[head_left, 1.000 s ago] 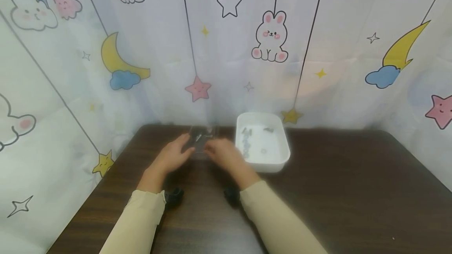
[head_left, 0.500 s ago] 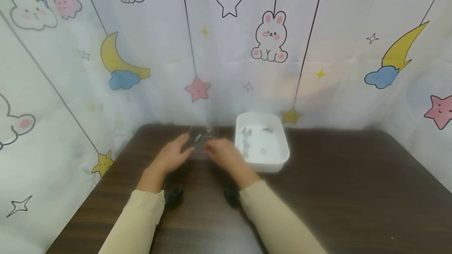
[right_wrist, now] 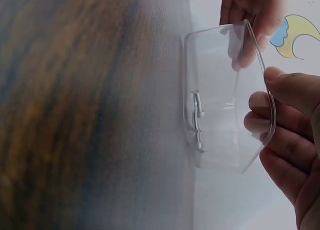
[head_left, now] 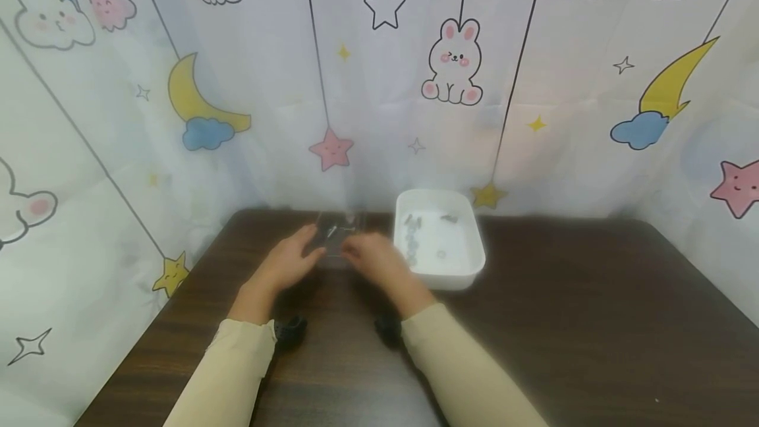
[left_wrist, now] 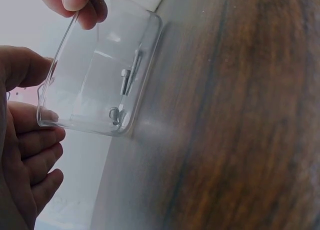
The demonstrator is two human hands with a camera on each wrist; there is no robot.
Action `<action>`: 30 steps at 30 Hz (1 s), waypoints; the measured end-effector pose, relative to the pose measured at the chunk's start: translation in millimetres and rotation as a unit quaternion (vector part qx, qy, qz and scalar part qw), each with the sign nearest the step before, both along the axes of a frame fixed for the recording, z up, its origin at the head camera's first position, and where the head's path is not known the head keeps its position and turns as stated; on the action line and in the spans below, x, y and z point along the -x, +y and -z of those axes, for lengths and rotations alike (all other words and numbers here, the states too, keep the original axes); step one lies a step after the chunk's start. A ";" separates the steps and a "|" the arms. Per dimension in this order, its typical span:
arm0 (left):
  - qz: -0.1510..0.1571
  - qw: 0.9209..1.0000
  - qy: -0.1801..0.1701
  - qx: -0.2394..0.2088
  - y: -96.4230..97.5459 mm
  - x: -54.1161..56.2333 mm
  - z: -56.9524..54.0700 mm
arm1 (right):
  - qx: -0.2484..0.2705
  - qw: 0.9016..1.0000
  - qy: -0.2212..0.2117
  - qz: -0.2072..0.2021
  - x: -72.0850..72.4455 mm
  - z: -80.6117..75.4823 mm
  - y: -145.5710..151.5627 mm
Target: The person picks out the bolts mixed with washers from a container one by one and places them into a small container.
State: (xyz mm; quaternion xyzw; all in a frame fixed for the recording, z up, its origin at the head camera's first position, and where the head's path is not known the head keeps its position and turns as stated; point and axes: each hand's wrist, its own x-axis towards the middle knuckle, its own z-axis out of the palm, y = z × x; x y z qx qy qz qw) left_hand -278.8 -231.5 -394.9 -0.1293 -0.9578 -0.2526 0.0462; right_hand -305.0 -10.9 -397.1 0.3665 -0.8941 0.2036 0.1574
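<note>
Between my two hands a clear plastic box sits on the brown table, near its far edge. My left hand grips the box's left side, thumb at the rim. On the opposite side my right hand pinches the rim between thumb and fingers, as the right wrist view shows. Several small metal screws lie on the box's bottom. One screw with a thick round head shows plainly in the left wrist view.
Just right of my right hand stands a white plastic tub. Several small grey pieces lie inside it. A white patterned curtain hangs right behind the dark wooden table.
</note>
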 end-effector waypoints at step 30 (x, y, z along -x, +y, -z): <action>-0.004 1.000 0.021 -0.016 0.7 1.9 -5.0 | 0.026 1.000 -0.004 -0.003 1.6 -1.8 -0.2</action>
